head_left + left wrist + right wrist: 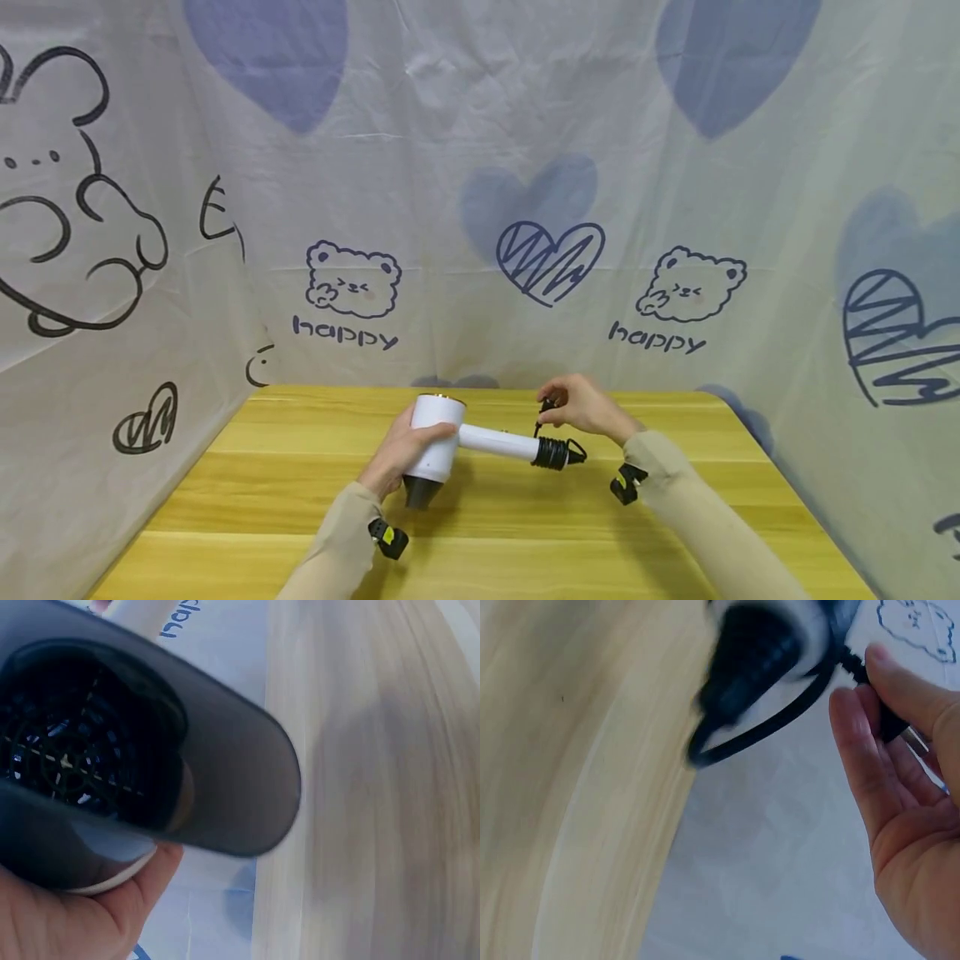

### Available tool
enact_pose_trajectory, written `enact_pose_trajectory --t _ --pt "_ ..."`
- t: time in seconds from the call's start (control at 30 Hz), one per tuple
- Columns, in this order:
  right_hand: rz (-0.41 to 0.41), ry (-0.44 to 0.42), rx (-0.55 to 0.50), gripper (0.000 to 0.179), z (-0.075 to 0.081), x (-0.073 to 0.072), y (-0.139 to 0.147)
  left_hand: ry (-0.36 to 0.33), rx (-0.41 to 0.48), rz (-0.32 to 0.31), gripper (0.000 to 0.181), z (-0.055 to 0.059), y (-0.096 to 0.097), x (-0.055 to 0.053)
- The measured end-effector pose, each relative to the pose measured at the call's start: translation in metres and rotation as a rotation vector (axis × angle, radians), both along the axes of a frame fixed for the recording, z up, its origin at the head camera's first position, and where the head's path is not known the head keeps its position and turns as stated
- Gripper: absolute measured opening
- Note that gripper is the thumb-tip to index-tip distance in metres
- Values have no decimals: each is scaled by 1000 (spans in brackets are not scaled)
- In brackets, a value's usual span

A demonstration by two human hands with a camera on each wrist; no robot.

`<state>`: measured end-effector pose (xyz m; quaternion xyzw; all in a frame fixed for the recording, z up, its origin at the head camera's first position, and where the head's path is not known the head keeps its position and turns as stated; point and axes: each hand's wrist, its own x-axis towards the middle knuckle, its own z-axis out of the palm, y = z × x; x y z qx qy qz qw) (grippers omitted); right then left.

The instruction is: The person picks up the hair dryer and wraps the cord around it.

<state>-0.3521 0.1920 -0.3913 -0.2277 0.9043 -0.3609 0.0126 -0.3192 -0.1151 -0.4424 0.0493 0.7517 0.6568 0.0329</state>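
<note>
A white hair dryer (498, 442) with a dark nozzle (422, 492) is held above the table, its handle pointing right. My left hand (401, 450) grips the barrel, thumb across its near side. In the left wrist view the nozzle (232, 772) faces the camera, a round grille visible inside. Black power cord (552, 453) is wound in several turns round the handle's end. Beyond the handle, my right hand (581, 406) pinches the cord's black plug (547, 406). The right wrist view shows a metal prong on the plug (891, 724) and a loop of cord (765, 735) by the handle end.
A wooden table (480, 550) lies under both hands. White cloth (450, 192) printed with hearts and bears hangs behind it and along both sides. Each wrist carries a small black camera, one on the left (388, 539) and one on the right (627, 483).
</note>
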Motion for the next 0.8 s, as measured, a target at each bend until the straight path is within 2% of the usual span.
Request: enact_pose_trajectory --t 0.13,0.3,0.4,0.53,0.67,0.8 --pt "-14 91 50 19 0 7 -6 27 -37 48 65 -1 3 1" --pt "-41 198 78 19 -5 17 -15 -6 -24 94 68 -1 3 1" --pt "-22 272 102 20 -12 22 -19 -22 -16 101 68 -2 2 1" --pt "16 362 134 11 -27 26 -23 -56 -9 92 67 -6 -1 1" --pt "34 328 120 15 -41 28 -26 -85 -4 68 67 -13 -2 0" --pt "-28 219 42 22 -54 26 -31 -109 0 41 70 -21 -4 -3"
